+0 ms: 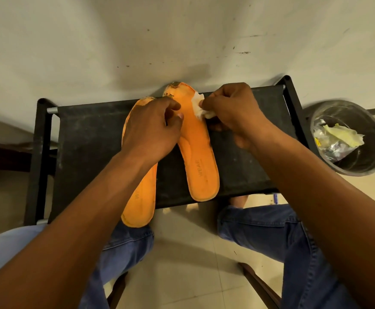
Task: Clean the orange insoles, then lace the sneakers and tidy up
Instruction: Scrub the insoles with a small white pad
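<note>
Both orange insoles lay side by side on the black rack (88,139). My left hand (150,130) pressed curled fingers on the right insole (198,157); my right hand (233,112) pinched a white wad (198,105) against its far edge. The left insole (140,197) overhung the near edge.

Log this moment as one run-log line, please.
phase: cleaning insoles | right hand: pinches white wipe on right insole | left hand: steadies it | left insole: alongside on black stand
</note>
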